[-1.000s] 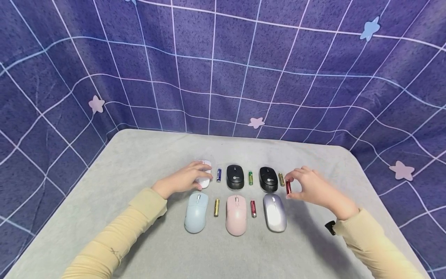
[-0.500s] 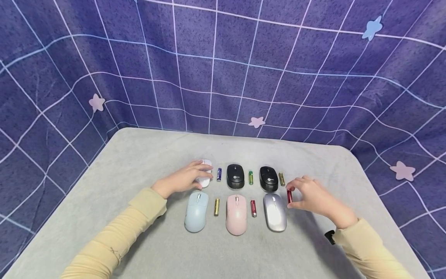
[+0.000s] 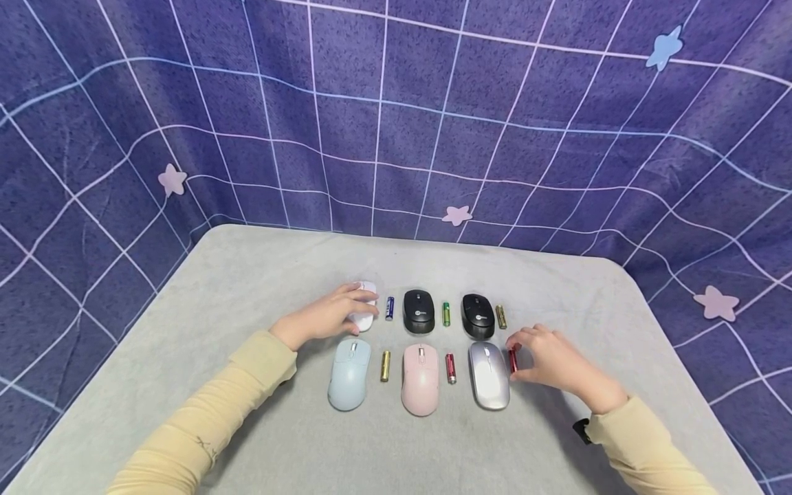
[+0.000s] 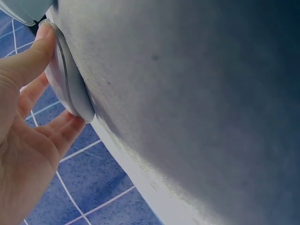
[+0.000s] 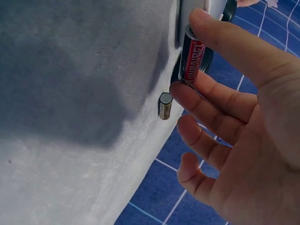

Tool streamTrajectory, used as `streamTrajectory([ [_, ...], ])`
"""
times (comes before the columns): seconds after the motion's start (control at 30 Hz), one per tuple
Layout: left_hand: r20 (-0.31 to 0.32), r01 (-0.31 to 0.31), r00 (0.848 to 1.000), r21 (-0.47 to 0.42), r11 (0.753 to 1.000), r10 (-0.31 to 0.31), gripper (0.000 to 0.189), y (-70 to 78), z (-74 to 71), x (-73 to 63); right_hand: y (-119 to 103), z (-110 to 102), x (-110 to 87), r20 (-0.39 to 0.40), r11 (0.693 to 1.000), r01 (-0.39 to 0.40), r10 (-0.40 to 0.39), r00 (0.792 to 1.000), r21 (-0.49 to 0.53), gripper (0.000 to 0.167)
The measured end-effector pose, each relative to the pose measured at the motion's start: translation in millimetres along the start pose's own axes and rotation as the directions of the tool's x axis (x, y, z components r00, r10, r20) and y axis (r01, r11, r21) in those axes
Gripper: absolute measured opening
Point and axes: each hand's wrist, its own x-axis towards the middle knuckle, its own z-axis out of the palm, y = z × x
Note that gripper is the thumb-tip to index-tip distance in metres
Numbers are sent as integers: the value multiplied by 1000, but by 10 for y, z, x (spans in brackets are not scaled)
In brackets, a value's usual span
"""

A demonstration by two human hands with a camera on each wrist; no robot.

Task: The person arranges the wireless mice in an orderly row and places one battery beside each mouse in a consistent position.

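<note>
My left hand grips a white computer mouse at the left end of the back row, thumb at one end and fingertips at the other. In the left wrist view, the white mouse lies on the grey cloth. My right hand pinches a red battery end to end between thumb and fingers, right beside the silver mouse. The lettering on the red battery shows in the right wrist view; the other fingers hang loosely bent. A gold-and-black battery lies just behind this hand.
Two black mice stand in the back row, with a blue battery and a green battery between mice. In front are a light blue mouse, a gold battery, a pink mouse and another red battery.
My right hand has moved toward the front edge with the red battery, from beside the gold-and-black battery to beside the silver mouse. My left hand stays on the white mouse.
</note>
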Motion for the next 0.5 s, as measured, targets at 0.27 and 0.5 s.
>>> streamTrajectory([
  [0.27,2,12,1000,-5,1000,-12,46,15,-15,4,12,67,-32,3,1000,6,-6,1000,2,47],
  [0.5,-3,3,1000,-1,1000,-3,45,26,-20,9,22,112,-37,28,1000,1,-1,1000,8,45],
])
